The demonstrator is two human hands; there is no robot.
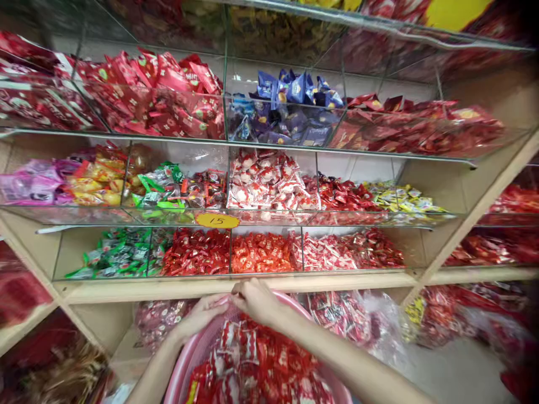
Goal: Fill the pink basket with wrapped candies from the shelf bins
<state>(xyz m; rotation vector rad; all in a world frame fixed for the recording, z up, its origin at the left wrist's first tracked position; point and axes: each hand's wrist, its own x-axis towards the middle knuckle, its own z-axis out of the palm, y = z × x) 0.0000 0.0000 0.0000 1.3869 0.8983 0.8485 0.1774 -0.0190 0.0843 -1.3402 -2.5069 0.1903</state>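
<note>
Under yellow "15" tag (217, 220): left hand (206, 313), right hand (255, 300) at pink basket rim (185, 356); can't tell if fingers grip.

Left grip (207, 310) just beside right grip (257, 302)

The one clear reading is the number "15", handwritten in dark strokes on a yellow oval price tag (217, 220) with a red edge, at the front of the middle glass shelf. Pale lettering marks the blue packets (297, 90) and the red packets (202, 76) above, but it is too blurred to read, as is the print on the red-and-white wrapped candies (248, 345) in the pink basket (177, 359).
</note>
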